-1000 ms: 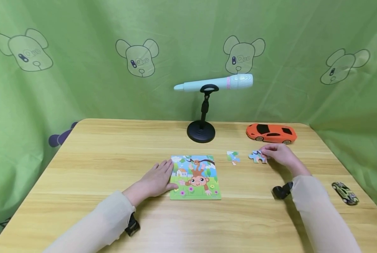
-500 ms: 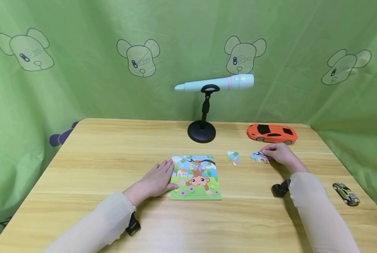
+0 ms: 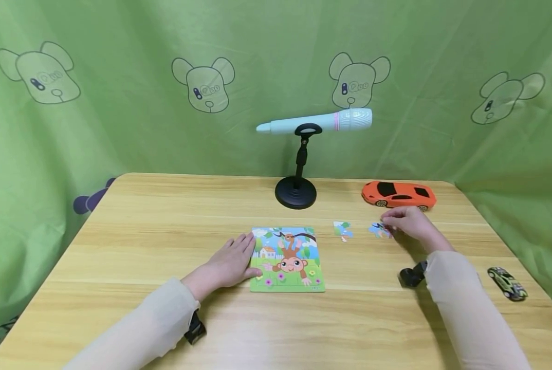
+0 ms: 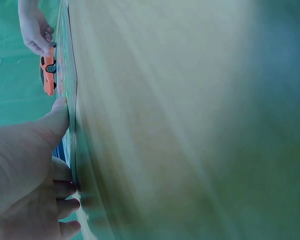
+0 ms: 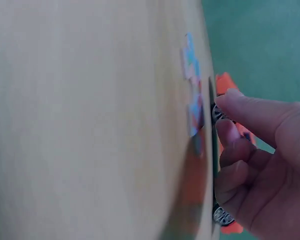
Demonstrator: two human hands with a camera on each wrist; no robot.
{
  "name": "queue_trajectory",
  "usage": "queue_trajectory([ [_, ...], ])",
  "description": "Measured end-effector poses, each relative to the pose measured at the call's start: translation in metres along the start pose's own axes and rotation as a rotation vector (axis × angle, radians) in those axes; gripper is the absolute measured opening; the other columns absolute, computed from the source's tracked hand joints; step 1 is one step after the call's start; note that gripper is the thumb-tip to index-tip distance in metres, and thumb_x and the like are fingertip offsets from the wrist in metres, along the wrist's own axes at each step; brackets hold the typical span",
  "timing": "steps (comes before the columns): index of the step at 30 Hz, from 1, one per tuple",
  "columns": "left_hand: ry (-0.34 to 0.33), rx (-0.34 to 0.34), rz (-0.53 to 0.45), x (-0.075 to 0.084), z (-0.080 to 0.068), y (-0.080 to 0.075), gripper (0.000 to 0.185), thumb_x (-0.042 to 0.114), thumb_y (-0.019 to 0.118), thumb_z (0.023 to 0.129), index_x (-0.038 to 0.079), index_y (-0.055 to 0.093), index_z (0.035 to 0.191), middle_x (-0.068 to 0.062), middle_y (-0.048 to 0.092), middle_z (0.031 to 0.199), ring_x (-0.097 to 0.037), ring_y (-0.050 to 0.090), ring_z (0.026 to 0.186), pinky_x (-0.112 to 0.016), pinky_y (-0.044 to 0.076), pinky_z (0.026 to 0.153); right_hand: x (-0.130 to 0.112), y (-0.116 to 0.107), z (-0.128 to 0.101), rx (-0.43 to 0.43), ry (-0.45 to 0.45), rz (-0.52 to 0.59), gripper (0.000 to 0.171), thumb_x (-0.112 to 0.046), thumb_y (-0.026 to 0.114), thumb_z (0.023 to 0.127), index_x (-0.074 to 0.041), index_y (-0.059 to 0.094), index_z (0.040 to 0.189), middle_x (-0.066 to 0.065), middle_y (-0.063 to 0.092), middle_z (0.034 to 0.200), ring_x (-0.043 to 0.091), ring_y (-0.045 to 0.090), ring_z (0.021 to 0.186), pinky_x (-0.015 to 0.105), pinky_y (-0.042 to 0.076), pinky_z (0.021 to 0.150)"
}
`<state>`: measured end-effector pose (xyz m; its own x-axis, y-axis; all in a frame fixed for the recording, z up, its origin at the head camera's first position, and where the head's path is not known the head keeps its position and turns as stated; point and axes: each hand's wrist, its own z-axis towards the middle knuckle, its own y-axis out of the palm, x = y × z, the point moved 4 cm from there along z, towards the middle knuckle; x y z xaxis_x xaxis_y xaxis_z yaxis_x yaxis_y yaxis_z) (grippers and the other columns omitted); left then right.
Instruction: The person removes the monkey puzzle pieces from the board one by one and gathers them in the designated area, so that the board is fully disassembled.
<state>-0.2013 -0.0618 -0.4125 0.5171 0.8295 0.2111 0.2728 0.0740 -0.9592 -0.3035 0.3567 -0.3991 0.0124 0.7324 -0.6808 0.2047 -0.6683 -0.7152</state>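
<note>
At the near side of the wooden table (image 3: 331,331), each wrist is fitted with a black camera (image 3: 195,330), strapped below the sleeve. A small camouflage-patterned toy car (image 3: 507,284) is parked near the right edge, beyond reach of the work. The left hand (image 3: 227,262) is spread nearly flat, its fingers laid along the left edge of the monkey jigsaw puzzle (image 3: 288,259) and its thumb set over the border; by this, the board is presumably kept from sliding.

To the right of the board, two loose jigsaw pieces are found: a corner-like piece (image 3: 342,230) is left lying by itself, and a knobbed piece (image 3: 376,229) is reached over by the right hand (image 3: 407,222). Its fingers are curled and its thumb and forefinger brought near each other, probably for handling something so thin; whether anything is pinched cannot be told.

Behind that hand, an orange sports car (image 3: 398,194) is set aside. A pale blue toy microphone (image 3: 282,126) is held up, slightly tilted, by a black stand (image 3: 295,195), steadied by its round base. Everything is backed by a green curtain (image 3: 267,46).
</note>
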Motion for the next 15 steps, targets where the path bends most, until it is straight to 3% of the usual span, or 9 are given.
queue_trajectory([
  [7,-0.001,-0.005,0.004,0.0,0.0,0.0,0.079,0.05,0.044,0.092,-0.006,0.022,0.142,-0.02,0.016,0.149,-0.034,0.015,0.136,-0.046,0.015,0.109,-0.044,0.01,-0.005,0.019,-0.169,-0.089,0.034,-0.023,0.059,0.092,0.003,0.062,0.112,0.014,0.058,0.095,0.026,0.051,0.078,0.032,0.047,0.059],
  [15,-0.001,-0.008,0.0,0.0,0.0,0.001,0.079,0.05,0.044,0.092,-0.006,0.021,0.143,-0.019,0.015,0.149,-0.033,0.014,0.136,-0.046,0.014,0.109,-0.087,0.04,-0.001,-0.014,-0.311,-0.068,0.027,-0.019,0.06,0.091,0.001,0.064,0.108,0.009,0.059,0.09,0.024,0.051,0.078,0.031,0.045,0.062],
])
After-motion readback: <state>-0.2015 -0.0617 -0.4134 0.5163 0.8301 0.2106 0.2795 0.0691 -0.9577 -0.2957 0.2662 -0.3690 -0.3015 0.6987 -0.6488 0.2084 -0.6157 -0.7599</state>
